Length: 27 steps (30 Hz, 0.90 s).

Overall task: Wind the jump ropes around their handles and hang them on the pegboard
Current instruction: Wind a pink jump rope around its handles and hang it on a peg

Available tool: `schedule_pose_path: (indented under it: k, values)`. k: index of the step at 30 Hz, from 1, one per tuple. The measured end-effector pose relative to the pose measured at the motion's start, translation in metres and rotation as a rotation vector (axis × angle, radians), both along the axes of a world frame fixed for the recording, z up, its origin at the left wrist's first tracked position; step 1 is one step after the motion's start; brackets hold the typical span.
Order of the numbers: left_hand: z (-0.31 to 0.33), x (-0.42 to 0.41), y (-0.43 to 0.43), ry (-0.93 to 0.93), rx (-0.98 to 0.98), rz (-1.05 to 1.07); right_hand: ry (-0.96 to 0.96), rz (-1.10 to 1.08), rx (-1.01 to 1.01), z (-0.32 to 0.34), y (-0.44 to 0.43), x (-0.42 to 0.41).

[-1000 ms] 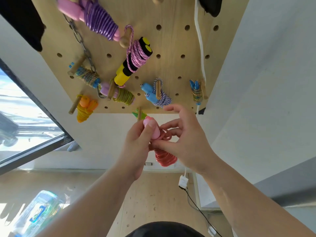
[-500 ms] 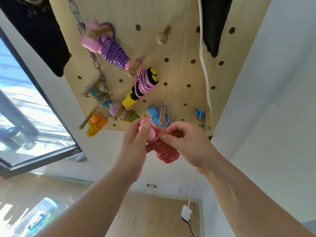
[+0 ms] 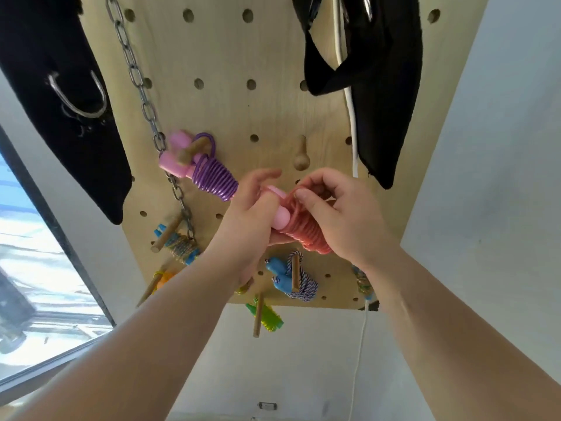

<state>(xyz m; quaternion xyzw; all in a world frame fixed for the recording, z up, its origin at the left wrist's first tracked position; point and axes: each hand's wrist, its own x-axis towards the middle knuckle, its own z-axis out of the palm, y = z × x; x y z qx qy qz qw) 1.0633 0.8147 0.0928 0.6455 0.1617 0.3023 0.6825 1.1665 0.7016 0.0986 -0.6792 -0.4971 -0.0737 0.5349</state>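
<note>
Head view: one pink-handled jump rope wound in coral cord (image 3: 306, 230) was at frame centre, before one pale wooden pegboard (image 3: 224, 56). Left hand (image 3: 246, 226) clasped its handles; right hand (image 3: 343, 220) pinched its top loop. One bare wooden peg (image 3: 301, 156) stood just above. At least six other wound ropes (image 3: 215, 177) hung on pegs.

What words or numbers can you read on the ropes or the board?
None. No words, numbers or signs show on the pegboard, the red rope, the hung ropes or the black bags.
The wall plate low down is too small to read.
</note>
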Motion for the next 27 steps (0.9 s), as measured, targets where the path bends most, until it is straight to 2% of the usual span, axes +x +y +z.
schedule_pose_path:
  k: [7, 13, 17, 20, 24, 27]
  values:
    - [0.024, 0.016, 0.011, 0.111, 0.291, 0.049, -0.132, -0.042, 0.049, 0.011, 0.012, 0.012]
    - [0.02, 0.026, 0.013, 0.004, 0.336, 0.112, -0.062, 0.016, 0.177, 0.019, 0.011, 0.016]
    - [0.023, 0.026, 0.015, -0.023, 0.333, 0.108, -0.108, 0.055, 0.15, 0.021, 0.004, 0.024]
    - [0.022, 0.028, 0.014, -0.005, 0.346, 0.125, -0.126, 0.074, 0.114, 0.02, 0.001, 0.031]
    - [0.023, 0.029, 0.014, 0.037, 0.353, 0.108, -0.196, -0.023, 0.116, 0.017, 0.006, 0.038]
    - [0.026, 0.031, 0.012, 0.062, 0.445, 0.141, -0.215, -0.045, 0.161, 0.016, 0.008, 0.039]
